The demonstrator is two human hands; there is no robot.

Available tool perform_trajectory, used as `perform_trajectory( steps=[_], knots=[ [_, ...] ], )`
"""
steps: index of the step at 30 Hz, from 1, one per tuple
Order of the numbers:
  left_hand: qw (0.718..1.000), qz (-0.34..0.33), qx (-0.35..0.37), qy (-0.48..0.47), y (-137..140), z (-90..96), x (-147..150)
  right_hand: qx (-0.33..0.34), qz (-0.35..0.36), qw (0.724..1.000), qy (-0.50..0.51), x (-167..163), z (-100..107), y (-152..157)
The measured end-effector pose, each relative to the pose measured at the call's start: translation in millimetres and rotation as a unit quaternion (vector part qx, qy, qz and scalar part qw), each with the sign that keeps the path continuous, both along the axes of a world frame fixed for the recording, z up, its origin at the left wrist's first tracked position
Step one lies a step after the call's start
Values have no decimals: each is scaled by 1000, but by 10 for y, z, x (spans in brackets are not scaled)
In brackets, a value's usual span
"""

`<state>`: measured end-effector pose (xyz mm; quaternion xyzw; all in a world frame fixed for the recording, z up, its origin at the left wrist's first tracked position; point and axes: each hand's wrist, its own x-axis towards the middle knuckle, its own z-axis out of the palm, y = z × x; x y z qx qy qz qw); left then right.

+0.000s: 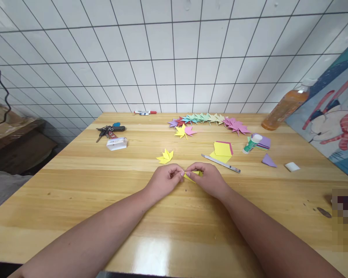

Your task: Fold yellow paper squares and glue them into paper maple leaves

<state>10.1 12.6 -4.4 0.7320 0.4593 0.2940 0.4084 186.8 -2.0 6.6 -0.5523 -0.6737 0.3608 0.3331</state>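
A small folded piece of yellow paper [193, 176] is pinched between my two hands above the wooden table. My left hand [168, 178] has its thumb and forefinger closed at the paper's left tip. Most of the paper lies under the fingers of my right hand [206, 177], whose thumb presses on its near face. Just beyond my left hand rests a yellow folded-paper leaf [165, 156]. A utility knife [221, 163] lies past my right hand, beside a stack of yellow paper squares [222, 149] with a dark pink sheet beneath.
Several colourful folded-paper leaves [204, 118] form a row at the back. On the right are a glue stick [252, 144], purple paper [268, 160], an eraser [292, 166] and a leaning drink bottle [285, 108]. Keys [110, 130], a small white box [116, 143] and a marker [145, 112] lie left.
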Motion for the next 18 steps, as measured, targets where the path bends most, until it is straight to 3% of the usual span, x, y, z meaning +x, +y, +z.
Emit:
perform_trajectory(
  steps=[18],
  knots=[
    [997, 15, 57, 57, 29, 43, -62, -67, -17, 997, 19, 170, 20, 53]
  ],
)
